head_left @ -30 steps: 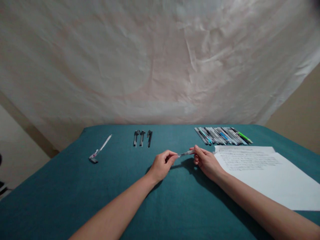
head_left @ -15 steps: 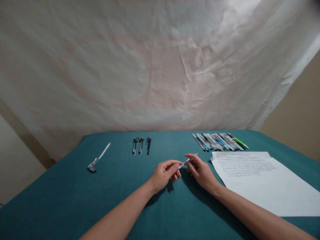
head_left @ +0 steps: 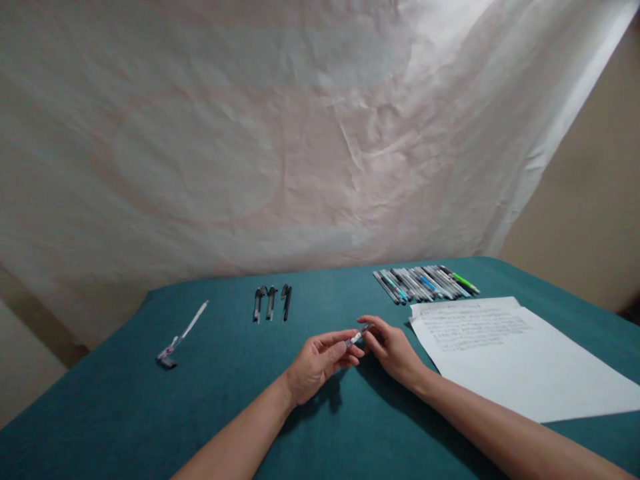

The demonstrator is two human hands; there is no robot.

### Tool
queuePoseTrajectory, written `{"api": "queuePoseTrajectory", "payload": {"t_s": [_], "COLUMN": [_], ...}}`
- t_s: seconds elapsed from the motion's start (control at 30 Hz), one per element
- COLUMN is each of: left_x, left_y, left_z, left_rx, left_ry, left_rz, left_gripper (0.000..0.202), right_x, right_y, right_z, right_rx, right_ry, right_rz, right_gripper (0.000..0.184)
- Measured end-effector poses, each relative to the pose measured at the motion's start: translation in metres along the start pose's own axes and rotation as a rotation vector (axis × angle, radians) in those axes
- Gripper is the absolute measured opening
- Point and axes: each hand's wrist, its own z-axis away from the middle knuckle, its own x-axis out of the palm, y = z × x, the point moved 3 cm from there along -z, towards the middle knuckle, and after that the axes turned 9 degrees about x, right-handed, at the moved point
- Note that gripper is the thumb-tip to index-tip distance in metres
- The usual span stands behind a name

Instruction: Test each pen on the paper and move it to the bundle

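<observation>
My left hand [head_left: 319, 365] is closed on a pen [head_left: 356, 337], thumb and fingers pinching its lower left part. The pen has a pale, marked barrel and a dark end, and tilts up to the right above the table. Around that dark end the fingers of my right hand [head_left: 393, 352] are closed too. How much of the pen lies inside the left fingers is hidden.
A green cloth-covered table [head_left: 215, 407] lies under both hands. Several pens [head_left: 425, 283] lie in a row at the back right, near written paper sheets [head_left: 530, 360]. Black pens with separate caps [head_left: 271, 303] lie at the back centre; a white pen-like stick [head_left: 194, 320] rests leftward.
The view has shifted and tilted slightly. A thin bright length stuck out past my right fingers before; now a dark end with a marked barrel shows between my hands.
</observation>
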Motion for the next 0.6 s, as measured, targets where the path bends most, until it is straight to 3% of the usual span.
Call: {"api": "queuePoseTrajectory", "payload": {"t_s": [0.27, 0.4, 0.5, 0.53, 0.6], "left_x": [0.002, 0.029, 0.053, 0.058, 0.058], "left_y": [-0.004, 0.015, 0.027, 0.024, 0.006], "left_z": [-0.001, -0.005, -0.003, 0.002, 0.024], "left_rx": [0.012, 0.057, 0.123, 0.108, 0.004], "left_ry": [0.014, 0.020, 0.111, 0.075, -0.109], "left_rz": [-0.155, -0.221, -0.217, -0.161, -0.046], "left_gripper": [0.033, 0.047, 0.034, 0.030, 0.032], "right_x": [-0.003, -0.010, -0.025, -0.032, -0.048], "right_y": [-0.003, -0.012, -0.023, -0.028, -0.035], "right_z": [0.000, -0.003, -0.010, -0.013, -0.018], "right_rx": [-0.006, 0.004, 0.025, 0.031, 0.033], "right_ry": [0.004, 0.070, 0.084, 0.079, 0.075], "right_rz": [-0.027, -0.105, -0.203, -0.225, -0.233], "right_gripper": [0.017, 0.015, 0.027, 0.031, 0.040]}}
